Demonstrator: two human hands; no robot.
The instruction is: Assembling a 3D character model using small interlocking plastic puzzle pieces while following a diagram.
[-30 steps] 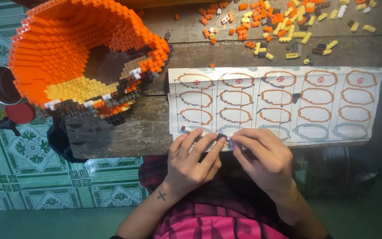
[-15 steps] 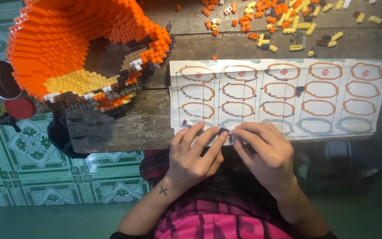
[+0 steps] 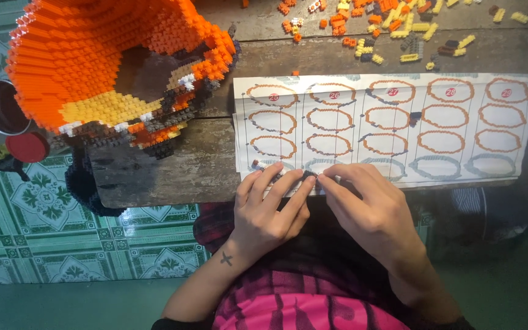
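My left hand (image 3: 270, 205) and my right hand (image 3: 365, 205) meet at the near edge of a white instruction sheet (image 3: 392, 122) printed with rows of orange rings. Their fingertips pinch a small dark brick piece (image 3: 310, 176) between them, right over the sheet's bottom row. A large orange, yellow and brown brick model (image 3: 114, 73), hollow inside, sits on the wooden table (image 3: 197, 159) to the left of the sheet.
Several loose orange, yellow and brown bricks (image 3: 392, 30) lie scattered at the far side of the table. A metal cup (image 3: 1, 107) and a red lid (image 3: 27, 147) rest at the far left. Green patterned floor tiles (image 3: 38, 244) show below the table edge.
Both hands stay at the sheet's near edge, fingers shifting slightly around the small piece. The view has tilted a little, so the table sits lower in the picture.
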